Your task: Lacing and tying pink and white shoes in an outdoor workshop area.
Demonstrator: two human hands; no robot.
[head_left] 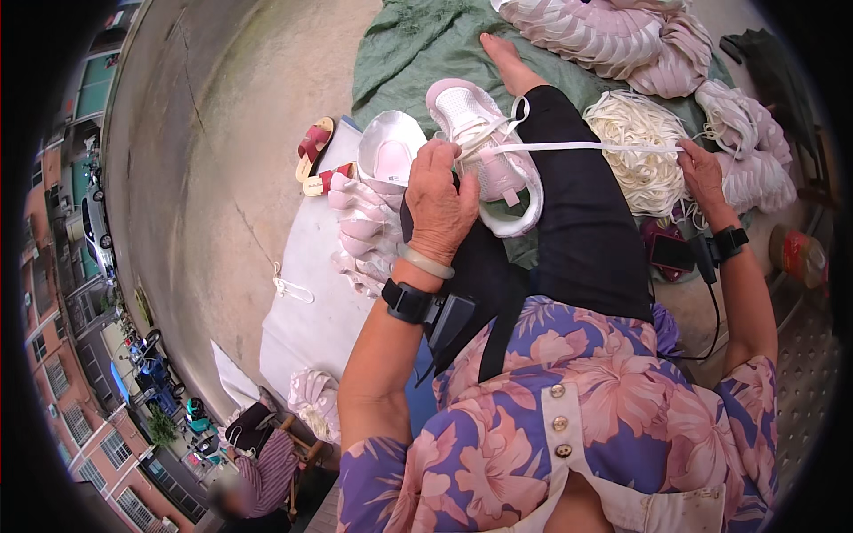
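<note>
A pink and white shoe upper [462, 102] rests over my black-trousered legs, its toe pointing away from me and its heel loop towards me. At its left side is my left hand [442, 200], its fingers bent and closed on the upper's edge near the lacing. A flat white shoelace [586, 147] stretches almost straight from the eyelets across to the right. Its far end is pinched in my right hand [704, 178], held out beyond a tangled heap of white laces [635, 133]. Another loop of lace stands up by the tongue. The left fingertips are partly hidden.
Stacked pink and white uppers [595, 35] lie at the far right, with another row [360, 226] at my left beside a white-rimmed upper [391, 147]. Red sandals [315, 142] stand on the ground. Green cloth [400, 53] spreads beneath. Another person [267, 462] sits at lower left.
</note>
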